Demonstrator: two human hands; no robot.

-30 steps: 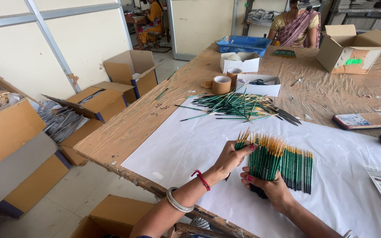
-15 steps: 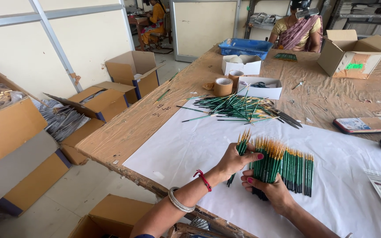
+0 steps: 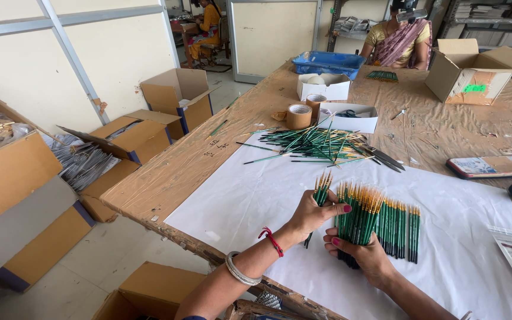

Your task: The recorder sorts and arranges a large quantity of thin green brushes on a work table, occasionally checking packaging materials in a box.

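Note:
My left hand (image 3: 312, 212) grips a few green pencils (image 3: 322, 191) with their tips up, just left of a bigger bunch. My right hand (image 3: 362, 256) clasps that large bunch of green pencils (image 3: 360, 216) from below, upright and slightly fanned. More green pencils (image 3: 401, 228) lie in a flat row on the white paper sheet (image 3: 244, 201) right of the bunch. A loose heap of green pencils (image 3: 318, 144) lies farther back on the table.
Tape rolls (image 3: 298, 115), white boxes (image 3: 354, 115), a blue tray (image 3: 328, 61) and an open carton (image 3: 469, 74) stand at the back, where a person (image 3: 399, 40) sits. A booklet (image 3: 490, 167) lies right. Cardboard boxes (image 3: 131, 139) crowd the floor at left.
My left hand has drawn a few pencils apart from the big bunch, a little to the left. The right hand keeps its hold on the bunch.

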